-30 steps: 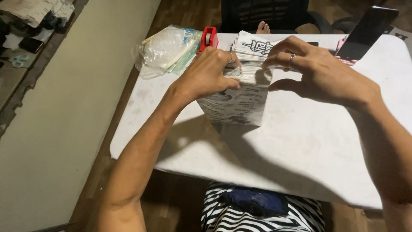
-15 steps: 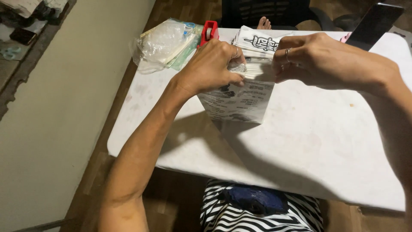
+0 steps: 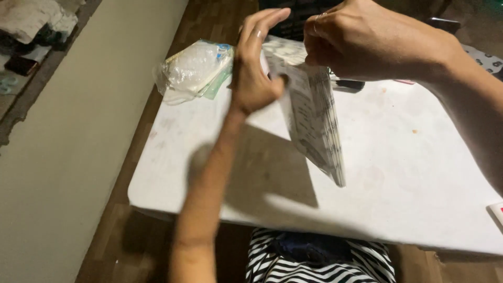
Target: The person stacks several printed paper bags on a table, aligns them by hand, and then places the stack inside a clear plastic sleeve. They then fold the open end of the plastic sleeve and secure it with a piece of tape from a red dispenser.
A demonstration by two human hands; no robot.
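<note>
A white paper bag with black printed drawings hangs in the air above the white table, tilted with one corner pointing down. My right hand grips its top edge from above. My left hand is raised next to the bag's left side, thumb pressed against the paper and fingers stretched upward. The top of the bag is hidden behind both hands.
A crumpled clear plastic bag lies over flat green packets at the table's far left corner. A dark slim object lies on the table behind the bag. My lap in striped black-and-white cloth is below the near table edge. A wooden floor runs along the left.
The paper bag was standing on the table with both hands at its top; now it is lifted and tilted in the air. The camera has moved closer.
</note>
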